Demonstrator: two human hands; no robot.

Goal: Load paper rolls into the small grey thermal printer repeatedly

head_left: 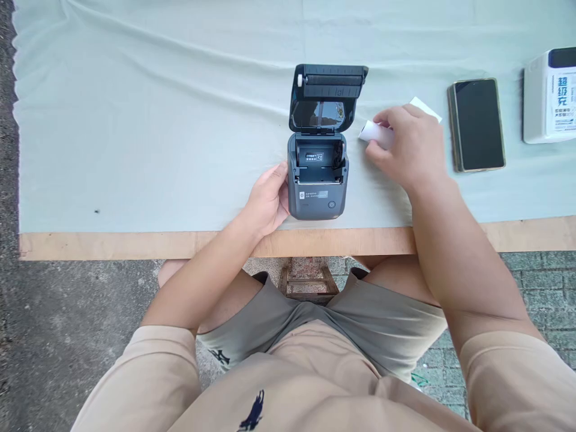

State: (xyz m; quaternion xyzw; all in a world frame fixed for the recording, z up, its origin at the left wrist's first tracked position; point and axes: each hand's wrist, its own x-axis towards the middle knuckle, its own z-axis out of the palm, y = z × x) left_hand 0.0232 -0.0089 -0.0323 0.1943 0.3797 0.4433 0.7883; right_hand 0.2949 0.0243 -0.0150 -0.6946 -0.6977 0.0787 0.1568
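A dark grey label printer (317, 201) lies on the cloth with its lid (330, 99) raised, so its hollow paper bay shows. No roll sits in that bay. Against the printer's left side rests my left hand (270, 201), fingers curled behind the edge and thumb along the side. To the right of the printer, my right hand (409, 141) grips a small white paper roll (380, 134) between thumb and fingers. A flap of white paper (425, 109) sticks out beyond the back of that hand.
A smartphone (479, 125) with a dark screen lies right of my right hand. Farther right stands a white box-shaped device (537, 99) with blue printed characters. Pale green cloth (157, 132) covers the table, whose bare wooden front edge (117, 243) runs just below my hands.
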